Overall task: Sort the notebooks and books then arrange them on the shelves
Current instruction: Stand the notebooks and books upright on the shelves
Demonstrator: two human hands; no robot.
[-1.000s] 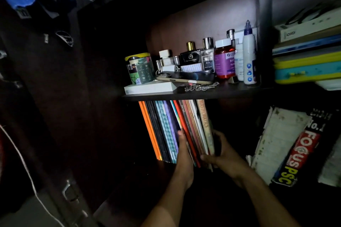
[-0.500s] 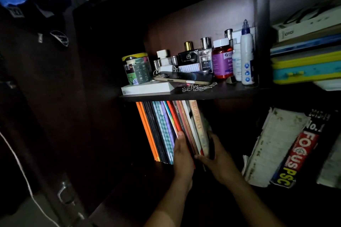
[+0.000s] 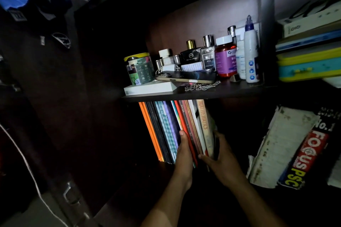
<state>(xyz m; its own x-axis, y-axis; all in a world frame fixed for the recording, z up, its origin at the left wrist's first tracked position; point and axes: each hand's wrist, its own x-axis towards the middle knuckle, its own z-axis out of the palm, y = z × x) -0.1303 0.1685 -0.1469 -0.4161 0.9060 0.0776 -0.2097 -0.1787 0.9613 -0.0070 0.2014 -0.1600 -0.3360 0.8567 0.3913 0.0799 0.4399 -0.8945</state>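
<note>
The upright row of thin, multicoloured soft-cover notebooks and books [image 3: 177, 127] on the dark lower shelf [image 3: 144, 186] looks floppy and slippery, so I'd squeeze low near the spines, where my left hand [image 3: 184, 155] presses flat and my right hand [image 3: 219, 158] curls round the far-right books.

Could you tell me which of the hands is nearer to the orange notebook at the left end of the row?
The left hand: it rests on spines a few books right of the orange notebook. The right hand grips the row's far right end.
</note>
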